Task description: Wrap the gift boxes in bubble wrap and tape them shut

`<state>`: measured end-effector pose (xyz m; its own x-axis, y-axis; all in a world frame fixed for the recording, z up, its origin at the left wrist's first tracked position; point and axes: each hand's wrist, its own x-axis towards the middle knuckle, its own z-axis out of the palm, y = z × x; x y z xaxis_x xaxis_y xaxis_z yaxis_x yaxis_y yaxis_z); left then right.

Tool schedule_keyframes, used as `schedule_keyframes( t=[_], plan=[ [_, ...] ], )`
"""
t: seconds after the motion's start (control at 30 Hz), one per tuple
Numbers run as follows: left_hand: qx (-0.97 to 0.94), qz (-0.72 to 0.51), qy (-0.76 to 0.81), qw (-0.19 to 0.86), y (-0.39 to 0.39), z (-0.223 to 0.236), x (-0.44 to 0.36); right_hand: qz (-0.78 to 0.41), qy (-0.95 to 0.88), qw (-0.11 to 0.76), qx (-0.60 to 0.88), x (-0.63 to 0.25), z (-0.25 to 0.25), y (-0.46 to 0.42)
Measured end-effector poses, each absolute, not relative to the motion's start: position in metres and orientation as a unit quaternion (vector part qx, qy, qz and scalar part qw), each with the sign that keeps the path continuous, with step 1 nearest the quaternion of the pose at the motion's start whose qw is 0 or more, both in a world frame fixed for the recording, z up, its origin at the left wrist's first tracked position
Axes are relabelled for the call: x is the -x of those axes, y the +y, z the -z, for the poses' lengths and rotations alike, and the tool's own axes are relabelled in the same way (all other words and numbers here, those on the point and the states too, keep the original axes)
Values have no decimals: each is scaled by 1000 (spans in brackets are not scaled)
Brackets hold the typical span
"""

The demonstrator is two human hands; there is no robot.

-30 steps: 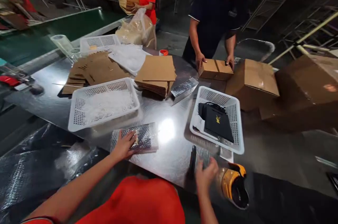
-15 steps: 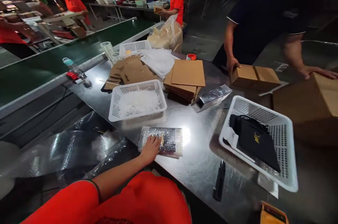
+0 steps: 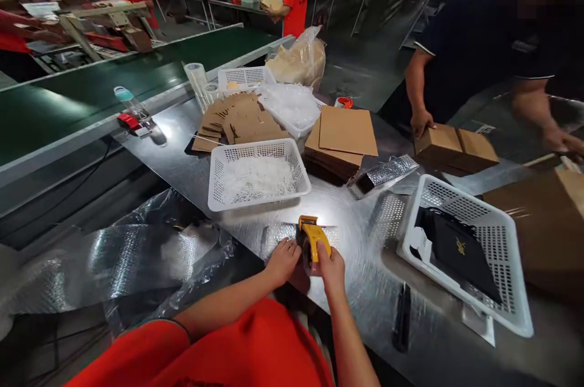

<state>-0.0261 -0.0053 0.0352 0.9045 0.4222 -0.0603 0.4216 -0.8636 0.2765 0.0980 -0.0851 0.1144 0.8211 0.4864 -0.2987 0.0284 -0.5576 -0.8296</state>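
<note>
My right hand (image 3: 330, 260) is closed round the handle of a yellow tape dispenser (image 3: 312, 236), whose head rests on a bubble-wrapped packet (image 3: 280, 232) at the near edge of the steel table (image 3: 356, 289). My left hand (image 3: 283, 259) lies on the near side of that packet, fingers curled down onto it, right beside the dispenser. The packet is mostly hidden by both hands and the tool.
A white basket of thin white strips (image 3: 258, 174) stands just behind the packet; a second basket (image 3: 469, 250) with a black item sits right. A black knife-like tool (image 3: 401, 317) lies near the front edge. A co-worker's hand (image 3: 422, 122) rests on a small carton (image 3: 456, 146). Flat cardboard (image 3: 344, 134) is stacked behind.
My right hand has come back into view holding the yellow tape dispenser and set it onto the packet. My left hand stays on the packet. The view shifted left.
</note>
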Motion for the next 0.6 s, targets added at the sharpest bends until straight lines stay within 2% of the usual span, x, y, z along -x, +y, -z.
schedule_keyframes(
  t=[0.1, 0.23, 0.43, 0.6],
  plan=[
    [-959, 12, 222, 179, 0, -41, 26, -249, -168, 361, 883, -90, -108, -76],
    [-944, 21, 261, 200, 10, -47, 22, -231, -169, 333, 899, -81, -102, -82],
    [-950, 100, 262, 136, 25, -57, 8, -261, -149, 375, 877, -66, -107, -97],
    [-957, 144, 227, 112, 29, -66, 3, -320, -78, 407, 852, -4, -84, -209]
  ],
)
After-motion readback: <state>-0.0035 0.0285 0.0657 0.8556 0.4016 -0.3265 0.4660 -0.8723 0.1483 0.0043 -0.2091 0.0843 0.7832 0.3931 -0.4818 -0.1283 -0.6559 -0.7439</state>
